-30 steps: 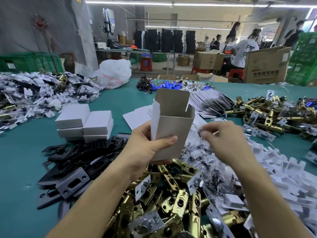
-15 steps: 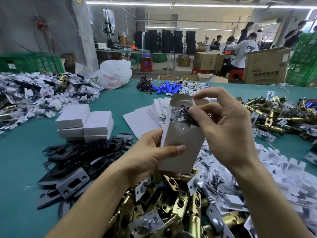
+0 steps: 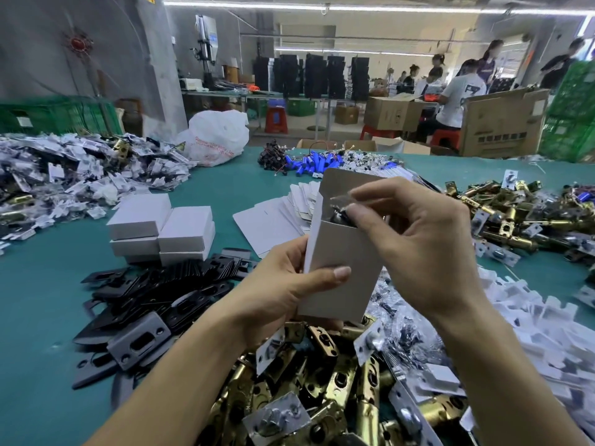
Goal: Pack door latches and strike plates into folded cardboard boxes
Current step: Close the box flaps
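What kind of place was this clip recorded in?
Most likely a factory packing floor: heaps of brass door latches and black strike plates cover the green table, with cartons behind.

We grip an open cardboard box upright in our left hand, above the near pile of brass latches. Our right hand pinches a clear bag of dark parts at its mouth; black strike plates lie to the left.

- Factory packing floor: brass latches, black strike plates and folded white boxes lie heaped across a green worktable.
- Behind, workers sit on red stools among cardboard cartons and green crates, under strip lights.
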{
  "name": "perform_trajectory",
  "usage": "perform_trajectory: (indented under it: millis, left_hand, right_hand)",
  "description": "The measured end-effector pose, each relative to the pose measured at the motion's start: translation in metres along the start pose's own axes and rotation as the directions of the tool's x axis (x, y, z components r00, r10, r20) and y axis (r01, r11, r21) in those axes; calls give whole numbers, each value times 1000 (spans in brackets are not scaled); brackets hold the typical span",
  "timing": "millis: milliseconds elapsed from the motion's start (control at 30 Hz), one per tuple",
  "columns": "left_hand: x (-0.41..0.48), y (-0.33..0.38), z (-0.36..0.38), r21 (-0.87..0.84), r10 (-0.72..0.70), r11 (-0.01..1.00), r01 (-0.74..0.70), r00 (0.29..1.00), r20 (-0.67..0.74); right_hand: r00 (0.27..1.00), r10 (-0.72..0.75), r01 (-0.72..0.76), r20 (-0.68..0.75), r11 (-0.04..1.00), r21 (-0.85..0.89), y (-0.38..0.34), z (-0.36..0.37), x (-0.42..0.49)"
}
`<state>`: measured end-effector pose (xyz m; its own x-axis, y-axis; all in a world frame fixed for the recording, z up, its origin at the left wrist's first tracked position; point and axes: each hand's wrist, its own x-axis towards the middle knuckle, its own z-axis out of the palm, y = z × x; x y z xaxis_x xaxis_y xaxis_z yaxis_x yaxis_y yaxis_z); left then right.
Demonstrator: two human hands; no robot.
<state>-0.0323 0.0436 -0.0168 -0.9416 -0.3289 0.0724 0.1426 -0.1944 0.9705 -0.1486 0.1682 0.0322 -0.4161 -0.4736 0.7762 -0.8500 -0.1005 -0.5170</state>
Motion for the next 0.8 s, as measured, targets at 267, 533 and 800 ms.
perform_trajectory:
  millis: [267,533,800]
  left_hand:
    - [0,-1,-3,18,66,998,-66,997,-27]
    - [-2,3,1,-49,79,995,-82,995,-58]
    - [-2,1,4,120,250,963,-240,965,-81]
  right_hand:
    - [942,130,-32,309,953,-303,-7,-2,0]
    - [985,85,-76,147,995,-69,-2,-2,-2]
    - [939,238,-330,246,823,463,14,3,-4]
